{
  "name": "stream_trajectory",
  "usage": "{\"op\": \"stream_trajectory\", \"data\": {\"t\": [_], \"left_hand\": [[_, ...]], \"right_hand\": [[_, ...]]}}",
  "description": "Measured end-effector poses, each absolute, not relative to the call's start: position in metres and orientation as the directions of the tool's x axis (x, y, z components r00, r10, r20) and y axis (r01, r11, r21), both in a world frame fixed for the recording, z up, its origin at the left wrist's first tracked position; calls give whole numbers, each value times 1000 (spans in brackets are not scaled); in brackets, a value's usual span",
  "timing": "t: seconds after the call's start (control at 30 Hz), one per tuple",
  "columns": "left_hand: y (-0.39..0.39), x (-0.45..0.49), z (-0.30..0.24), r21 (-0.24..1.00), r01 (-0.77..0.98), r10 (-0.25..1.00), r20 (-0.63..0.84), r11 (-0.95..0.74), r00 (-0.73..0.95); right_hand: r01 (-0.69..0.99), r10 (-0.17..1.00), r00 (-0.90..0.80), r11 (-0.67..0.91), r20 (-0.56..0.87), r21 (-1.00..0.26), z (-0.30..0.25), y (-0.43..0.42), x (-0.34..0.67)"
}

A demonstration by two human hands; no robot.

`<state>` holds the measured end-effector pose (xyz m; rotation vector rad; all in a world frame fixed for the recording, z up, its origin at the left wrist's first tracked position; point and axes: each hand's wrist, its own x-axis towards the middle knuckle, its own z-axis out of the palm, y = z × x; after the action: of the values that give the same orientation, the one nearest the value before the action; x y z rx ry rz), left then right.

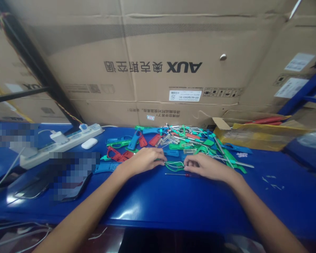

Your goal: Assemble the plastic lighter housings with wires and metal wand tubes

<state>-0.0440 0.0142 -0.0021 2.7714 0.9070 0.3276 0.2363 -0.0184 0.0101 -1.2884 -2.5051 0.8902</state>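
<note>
At table (158,200) centre, left hand (147,160) and right hand (205,166) touch one green seal (173,165), grip unclear; pile (184,140) at 12 o'clock apparently awaits handling.

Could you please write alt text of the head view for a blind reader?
The left hand and the right hand rest on a blue table, touching a green plastic piece between them, beside a pile of red, green and blue plastic tools. Cardboard boxes stand behind; a power strip lies at left.
</note>
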Motion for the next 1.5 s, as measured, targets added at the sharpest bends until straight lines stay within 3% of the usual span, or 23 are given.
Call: {"op": "stream_trajectory", "data": {"t": [0.37, 0.73, 1.17, 1.5], "left_hand": [[20, -49, -3, 395, 505, 598, 156, -767, 786], [18, -46, -6, 407, 567, 662, 140, -716, 736], [16, -42, -7, 382, 631, 715, 132, -676, 686], [3, -10, -28, 289, 569, 637, 295, -770, 712]], "right_hand": [[715, 803, -588, 459, -98, -527, 12, -20, 232], [690, 791, -605, 465, -88, -554, 10, -21, 229], [692, 799, -597, 467, -73, -551, 8, -18, 234], [733, 803, -556, 351, -215, -583, 14, -15, 266]]}}
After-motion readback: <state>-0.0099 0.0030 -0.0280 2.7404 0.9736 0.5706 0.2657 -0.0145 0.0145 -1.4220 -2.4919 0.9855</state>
